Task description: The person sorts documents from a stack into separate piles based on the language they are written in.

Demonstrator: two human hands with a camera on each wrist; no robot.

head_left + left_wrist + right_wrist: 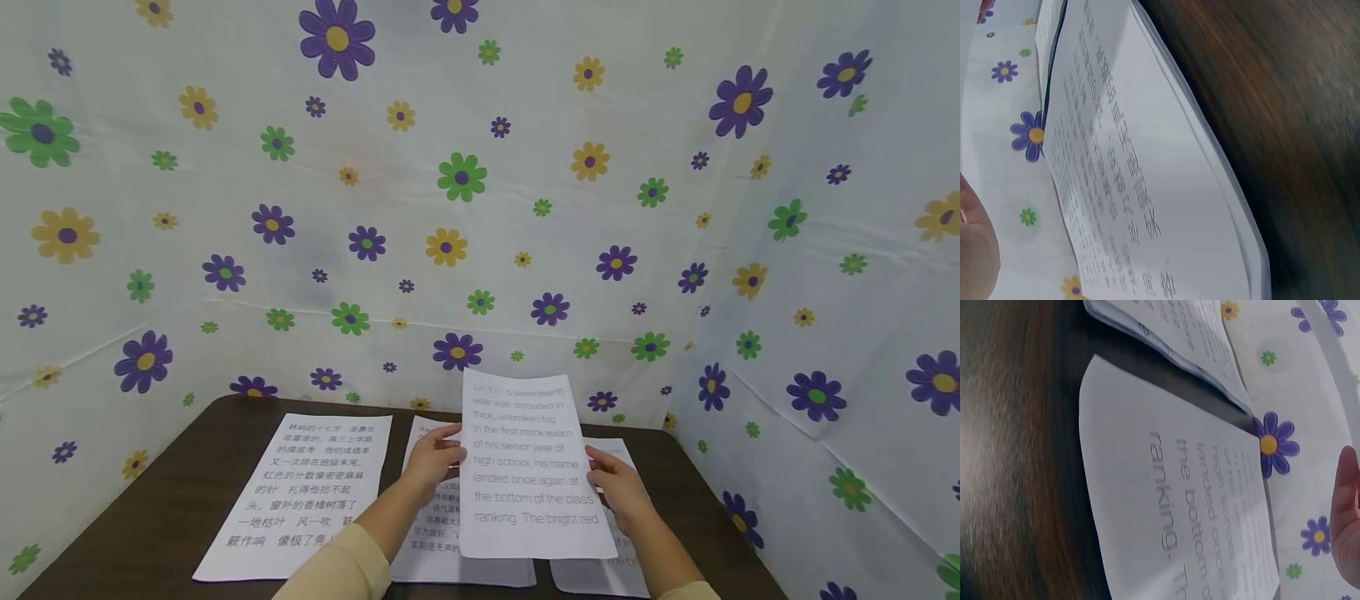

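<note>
Both hands hold up one printed sheet of paper with English text, upright and tilted back above the table. My left hand pinches its left edge, fingers partly behind the page. On the opposite edge, my right hand grips it at about mid-height. Under the held sheet lie a middle pile of pages with Chinese text and a right-hand page with English text, both partly covered. Each wrist view catches only part of its hand at the border, the left hand and the right hand.
A sheet with large Chinese text lies on the left of the dark wooden table. Layered page edges show on a paper stack in the left wrist view. A flower-patterned cloth hangs behind and at the sides.
</note>
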